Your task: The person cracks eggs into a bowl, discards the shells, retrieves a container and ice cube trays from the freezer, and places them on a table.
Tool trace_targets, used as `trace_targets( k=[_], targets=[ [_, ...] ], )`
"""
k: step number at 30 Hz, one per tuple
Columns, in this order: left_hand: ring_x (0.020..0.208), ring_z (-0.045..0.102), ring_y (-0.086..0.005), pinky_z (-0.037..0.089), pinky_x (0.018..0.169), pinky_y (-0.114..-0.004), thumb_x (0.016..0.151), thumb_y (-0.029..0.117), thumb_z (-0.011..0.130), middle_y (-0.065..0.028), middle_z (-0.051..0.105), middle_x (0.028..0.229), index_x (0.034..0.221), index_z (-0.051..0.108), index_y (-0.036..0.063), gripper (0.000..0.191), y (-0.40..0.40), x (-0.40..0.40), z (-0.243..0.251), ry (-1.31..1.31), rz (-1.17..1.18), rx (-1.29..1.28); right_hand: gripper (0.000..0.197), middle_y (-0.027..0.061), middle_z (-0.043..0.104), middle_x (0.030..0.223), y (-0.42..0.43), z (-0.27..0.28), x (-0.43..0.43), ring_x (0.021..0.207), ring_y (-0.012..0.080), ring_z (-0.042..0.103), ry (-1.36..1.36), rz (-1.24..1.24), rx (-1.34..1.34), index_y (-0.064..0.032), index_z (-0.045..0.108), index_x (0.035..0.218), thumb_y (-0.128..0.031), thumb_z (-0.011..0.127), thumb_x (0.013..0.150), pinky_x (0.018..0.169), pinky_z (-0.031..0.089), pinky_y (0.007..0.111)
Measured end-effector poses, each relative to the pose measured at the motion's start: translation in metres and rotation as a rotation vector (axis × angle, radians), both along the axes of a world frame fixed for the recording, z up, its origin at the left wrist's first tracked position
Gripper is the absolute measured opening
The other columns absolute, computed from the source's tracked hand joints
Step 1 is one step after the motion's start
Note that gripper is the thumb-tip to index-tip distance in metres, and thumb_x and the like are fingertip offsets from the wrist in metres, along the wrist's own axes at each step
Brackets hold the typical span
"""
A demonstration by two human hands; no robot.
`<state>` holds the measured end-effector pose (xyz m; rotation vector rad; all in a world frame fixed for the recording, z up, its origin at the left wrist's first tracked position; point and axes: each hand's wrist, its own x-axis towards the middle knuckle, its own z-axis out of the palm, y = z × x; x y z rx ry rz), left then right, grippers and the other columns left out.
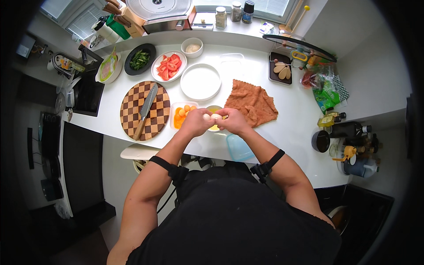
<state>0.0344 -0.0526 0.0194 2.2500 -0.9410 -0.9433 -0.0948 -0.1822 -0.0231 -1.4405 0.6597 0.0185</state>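
Observation:
My left hand and my right hand meet at the middle of the counter. Between their fingertips are pale eggshell pieces, one part in each hand; whether they are still joined I cannot tell. Directly below is a small bowl with yellow liquid egg, partly hidden by the hands. Beside my left hand stands a clear plastic container holding several orange egg yolks. Close to my right hand lies a crumpled brown cloth. A translucent blue lid rests at the counter's front edge.
A kitchen knife lies on a checkered round cutting board at left. Farther back are a white round dish, a plate of tomato wedges, a dark plate of greens and a small white bowl. Bottles stand at right.

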Motion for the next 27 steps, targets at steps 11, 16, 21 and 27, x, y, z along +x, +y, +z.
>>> trace_targets(
  k=[11, 16, 21, 27],
  targets=[
    [0.068, 0.068, -0.0122, 0.055, 0.064, -0.026, 0.082, 0.023, 0.076, -0.0087, 0.071, 0.079, 0.103, 0.069, -0.0012, 0.034, 0.005, 0.012, -0.022, 0.115, 0.074, -0.053, 0.039, 0.0079, 0.071, 0.085, -0.002, 0.025, 0.008, 0.069, 0.0103, 0.065, 0.109, 0.030, -0.060, 0.0025, 0.072, 0.104, -0.025, 0.075, 0.076, 0.065, 0.053, 0.027],
    [0.070, 0.068, -0.0148, 0.055, 0.065, -0.029, 0.081, 0.027, 0.074, -0.0101, 0.071, 0.082, 0.106, 0.069, -0.0001, 0.037, 0.005, 0.014, -0.013, 0.296, 0.165, -0.034, 0.039, 0.0077, 0.072, 0.087, -0.006, 0.026, 0.006, 0.072, 0.0105, 0.065, 0.097, 0.040, -0.072, 0.0014, 0.072, 0.107, -0.024, 0.074, 0.077, 0.067, 0.053, 0.027],
    [0.067, 0.068, -0.0113, 0.057, 0.063, -0.024, 0.084, 0.020, 0.074, -0.0095, 0.071, 0.083, 0.106, 0.067, -0.0018, 0.032, 0.005, 0.017, -0.014, 0.353, 0.190, -0.068, 0.041, 0.0084, 0.072, 0.091, -0.007, 0.023, 0.008, 0.076, 0.0107, 0.065, 0.085, 0.048, -0.003, 0.0019, 0.070, 0.114, -0.017, 0.073, 0.078, 0.067, 0.053, 0.026],
    [0.069, 0.069, -0.0122, 0.058, 0.063, -0.024, 0.084, 0.019, 0.074, -0.0100, 0.071, 0.084, 0.107, 0.067, -0.0017, 0.032, 0.004, 0.018, -0.009, 0.459, 0.251, -0.096, 0.050, 0.0146, 0.065, 0.110, -0.017, -0.012, 0.006, 0.085, 0.0167, 0.067, -0.026, 0.007, 0.159, 0.0046, 0.056, 0.123, -0.012, 0.073, 0.080, 0.068, 0.057, 0.027]
  ],
)
